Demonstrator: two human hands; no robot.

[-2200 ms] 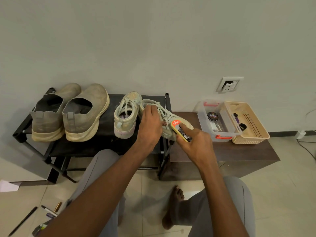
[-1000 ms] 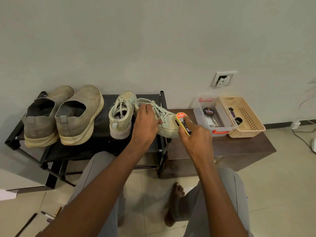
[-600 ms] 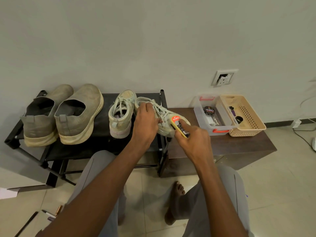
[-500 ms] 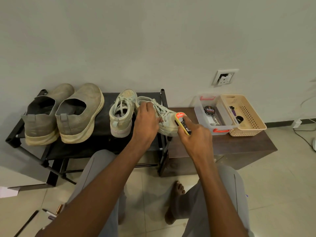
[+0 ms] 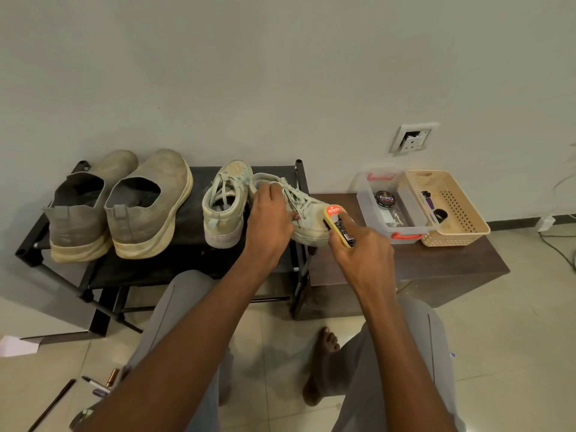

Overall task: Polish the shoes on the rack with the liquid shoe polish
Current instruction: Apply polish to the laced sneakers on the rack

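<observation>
Black rack [image 5: 199, 260]: left hand [image 5: 268, 222] grips the laced sneaker [image 5: 307, 213], hiding its collar; right hand [image 5: 361, 254] clutches the polish bottle [image 5: 338, 224], half-covered.

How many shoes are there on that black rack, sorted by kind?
Grey slip-on shoes: 2, one beside the other.
Pale lace-up sneakers: 2, one standing free, one held by the left hand.
Total: 4 shoes.

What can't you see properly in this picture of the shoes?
Head view:
- Pale green laced sneaker: middle hidden by the left hand.
- Yellow liquid polish bottle: lower part wrapped by the right hand; label too small.
- Pens on the floor: partly behind the left arm.
</observation>
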